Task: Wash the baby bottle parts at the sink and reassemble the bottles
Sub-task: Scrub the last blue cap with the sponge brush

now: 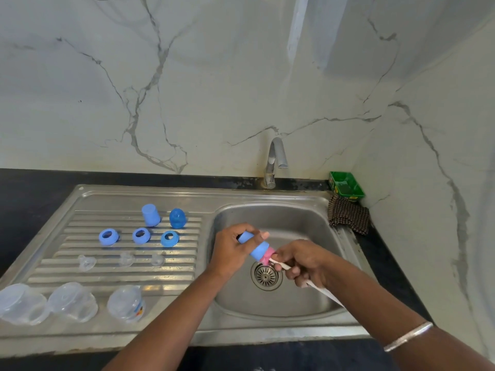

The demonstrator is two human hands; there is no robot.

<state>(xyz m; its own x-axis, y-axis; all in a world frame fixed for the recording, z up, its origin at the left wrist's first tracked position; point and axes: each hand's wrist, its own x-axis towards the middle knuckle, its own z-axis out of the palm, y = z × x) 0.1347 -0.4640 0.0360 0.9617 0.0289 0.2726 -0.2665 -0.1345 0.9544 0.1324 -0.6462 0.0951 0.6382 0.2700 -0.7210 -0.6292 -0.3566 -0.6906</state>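
Note:
Over the sink basin [294, 218] my left hand [230, 247] grips a light blue bottle cap [255, 246], its open end pointing right. My right hand [305, 261] holds the white handle of a bottle brush [325, 291], whose pink sponge head [265, 257] sits in the cap's mouth. On the ribbed drainboard [53, 263] stand two more blue caps [150, 215] [177, 217], three blue collar rings [108, 236] [141, 235] [169, 238], three clear nipples [86, 262] [127, 259] [157, 260] and three clear bottles [22, 303] [72, 301] [126, 303] lying in a front row.
The tap [274, 162] stands behind the basin with no water running. A drain strainer [266, 276] lies under my hands. A green tray [346, 185] and a checked cloth [348, 215] sit at the back right corner. Dark counter surrounds the sink.

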